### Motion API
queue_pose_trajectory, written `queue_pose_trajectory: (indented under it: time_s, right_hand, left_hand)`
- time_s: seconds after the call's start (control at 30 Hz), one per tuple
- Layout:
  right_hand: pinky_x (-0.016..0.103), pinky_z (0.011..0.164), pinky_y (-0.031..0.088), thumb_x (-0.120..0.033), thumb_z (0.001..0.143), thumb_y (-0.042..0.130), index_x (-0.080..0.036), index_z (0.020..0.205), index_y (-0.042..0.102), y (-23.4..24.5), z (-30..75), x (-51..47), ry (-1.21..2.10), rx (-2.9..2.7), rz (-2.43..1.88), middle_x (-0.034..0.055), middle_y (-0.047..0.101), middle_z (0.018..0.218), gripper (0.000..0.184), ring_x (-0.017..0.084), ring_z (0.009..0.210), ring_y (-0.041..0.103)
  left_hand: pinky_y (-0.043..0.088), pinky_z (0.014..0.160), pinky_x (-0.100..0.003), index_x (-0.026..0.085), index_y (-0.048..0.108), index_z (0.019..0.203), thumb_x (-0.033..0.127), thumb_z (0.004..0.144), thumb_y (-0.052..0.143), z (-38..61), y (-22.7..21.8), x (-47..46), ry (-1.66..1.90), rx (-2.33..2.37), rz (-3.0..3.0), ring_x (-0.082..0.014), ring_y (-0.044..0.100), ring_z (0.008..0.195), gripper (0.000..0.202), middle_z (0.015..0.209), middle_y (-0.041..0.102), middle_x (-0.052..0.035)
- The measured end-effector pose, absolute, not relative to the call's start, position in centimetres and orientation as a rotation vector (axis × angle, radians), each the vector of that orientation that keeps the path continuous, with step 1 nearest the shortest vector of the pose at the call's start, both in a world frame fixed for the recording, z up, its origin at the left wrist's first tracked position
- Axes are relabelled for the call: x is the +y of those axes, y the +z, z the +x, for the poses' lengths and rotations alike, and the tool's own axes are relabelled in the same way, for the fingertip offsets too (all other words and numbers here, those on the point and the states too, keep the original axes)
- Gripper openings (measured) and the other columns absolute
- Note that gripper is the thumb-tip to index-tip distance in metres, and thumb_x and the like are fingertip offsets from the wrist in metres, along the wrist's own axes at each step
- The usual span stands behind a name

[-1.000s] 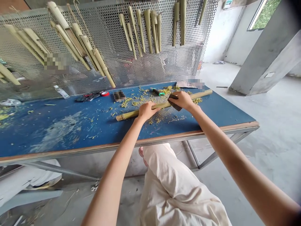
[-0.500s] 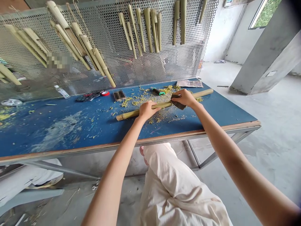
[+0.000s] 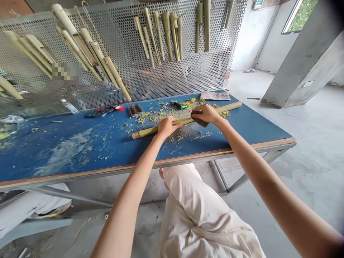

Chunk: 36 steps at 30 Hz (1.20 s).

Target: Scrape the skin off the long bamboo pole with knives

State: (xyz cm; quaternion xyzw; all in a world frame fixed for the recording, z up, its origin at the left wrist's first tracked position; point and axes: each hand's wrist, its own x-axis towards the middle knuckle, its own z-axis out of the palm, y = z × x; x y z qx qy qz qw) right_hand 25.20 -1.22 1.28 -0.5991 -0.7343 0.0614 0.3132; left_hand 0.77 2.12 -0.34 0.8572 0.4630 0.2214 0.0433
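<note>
A long bamboo pole [image 3: 230, 107] lies slantwise across the blue table, its near-left end close to the middle of the tabletop. My left hand [image 3: 167, 127] is closed around it left of its middle, pressing it against the table. Farther right along the same pole, my right hand [image 3: 206, 114] pinches a dark grey piece of sandpaper [image 3: 200, 119], which is bent over the bamboo and touches it. Yellow-green shavings [image 3: 178, 136] and pale dust lie around and beneath the pole.
Behind the work, a green-and-black-handled tool [image 3: 179, 105], a red tape roll [image 3: 119, 108], a plastic bottle [image 3: 69, 106] and a paper packet [image 3: 215, 96] rest on the blue table [image 3: 113, 150]. Bamboo pieces [image 3: 172, 36] hang on a perforated metal panel [image 3: 113, 32]. A concrete pillar stands at right.
My right hand has slid the sandpaper a little leftward along the bamboo, nearer my left hand. The left hand keeps its place on the pole. The view has shifted slightly.
</note>
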Motion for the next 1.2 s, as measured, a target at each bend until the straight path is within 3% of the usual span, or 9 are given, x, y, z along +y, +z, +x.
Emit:
queue_pose_trajectory:
  time_s: [0.3,0.43,0.53,0.63,0.7,0.8,0.93,1.1,1.2]
  right_hand:
    - [0.028,0.066,0.04,-0.043,0.088,0.062,-0.019,0.093,0.076,0.8,23.5,-1.1,0.173,-1.918,-1.468,0.0045,0.073,0.083,0.028,0.018,0.071,0.059]
    - [0.027,0.058,0.034,-0.061,0.093,0.055,-0.019,0.069,0.06,1.0,23.1,-0.9,0.431,-1.69,-1.324,0.0011,0.054,0.064,0.048,0.013,0.061,0.045]
    - [0.027,0.053,0.029,-0.075,0.091,0.051,-0.021,0.064,0.052,1.2,22.8,-1.1,0.68,-1.593,-1.335,-0.0016,0.043,0.059,0.06,0.011,0.056,0.036]
    - [0.027,0.051,0.028,-0.083,0.086,0.051,-0.021,0.063,0.049,0.9,22.5,-1.1,0.772,-1.578,-1.338,-0.0027,0.04,0.058,0.066,0.01,0.055,0.034]
    - [0.027,0.051,0.028,-0.087,0.082,0.051,-0.021,0.063,0.049,0.7,22.3,-1.0,0.763,-1.598,-1.306,-0.0028,0.039,0.059,0.069,0.01,0.055,0.034]
    - [0.027,0.05,0.027,-0.094,0.076,0.049,-0.02,0.063,0.05,0.4,22.0,-0.8,0.747,-1.676,-1.195,-0.0024,0.04,0.059,0.074,0.009,0.055,0.034]
    - [0.027,0.05,0.028,-0.096,0.072,0.051,-0.021,0.061,0.049,0.5,21.6,-1.1,0.707,-1.774,-1.047,-0.0016,0.042,0.06,0.075,0.01,0.057,0.036]
    - [0.027,0.051,0.029,-0.091,0.074,0.056,-0.02,0.066,0.055,0.6,21.6,-1.5,0.705,-1.713,-1.06,-0.0009,0.043,0.062,0.072,0.011,0.061,0.039]
    - [0.027,0.053,0.035,-0.086,0.08,0.056,-0.02,0.075,0.06,0.8,22.2,-1.4,0.776,-1.533,-1.117,-0.0002,0.045,0.064,0.066,0.013,0.063,0.043]
  left_hand:
    - [0.045,0.075,-0.031,0.024,0.078,0.113,0.05,0.092,0.068,0.8,-0.3,2.0,0.663,1.433,2.615,-0.0238,0.067,0.096,0.035,0.108,0.074,-0.0056]
    - [0.047,0.091,-0.033,0.023,0.077,0.112,0.045,0.092,0.069,0.6,-0.3,1.7,0.728,1.359,2.685,-0.0264,0.065,0.11,0.032,0.111,0.074,-0.0076]
    - [0.046,0.099,-0.036,0.019,0.075,0.116,0.043,0.092,0.069,0.8,-0.1,1.5,0.897,1.269,2.622,-0.0269,0.063,0.115,0.035,0.11,0.075,-0.0096]
    - [0.05,0.093,-0.034,0.018,0.076,0.108,0.049,0.098,0.058,1.3,0.5,1.7,1.019,1.063,2.326,-0.0224,0.067,0.101,0.038,0.102,0.076,-0.009]
    - [0.053,0.084,-0.034,0.018,0.077,0.095,0.06,0.1,0.048,1.5,0.8,1.8,0.969,0.905,2.099,-0.02,0.069,0.084,0.052,0.088,0.075,-0.0086]
    - [0.053,0.073,-0.033,0.017,0.075,0.077,0.072,0.088,0.059,1.5,1.0,2.1,0.903,0.762,1.958,-0.0181,0.065,0.068,0.058,0.068,0.07,-0.0066]
    - [0.053,0.072,-0.032,0.018,0.074,0.071,0.067,0.074,0.079,1.4,0.7,2.2,0.947,0.713,1.942,-0.0179,0.065,0.07,0.049,0.072,0.072,-0.0067]
    - [0.055,0.076,-0.032,0.018,0.073,0.068,0.061,0.069,0.085,1.3,0.7,2.6,0.983,0.76,1.861,-0.018,0.065,0.072,0.045,0.07,0.072,-0.0064]
    - [0.052,0.072,-0.029,0.018,0.069,0.065,0.06,0.071,0.084,1.0,0.8,3.1,1.095,0.816,1.787,-0.015,0.062,0.068,0.045,0.065,0.068,-0.004]
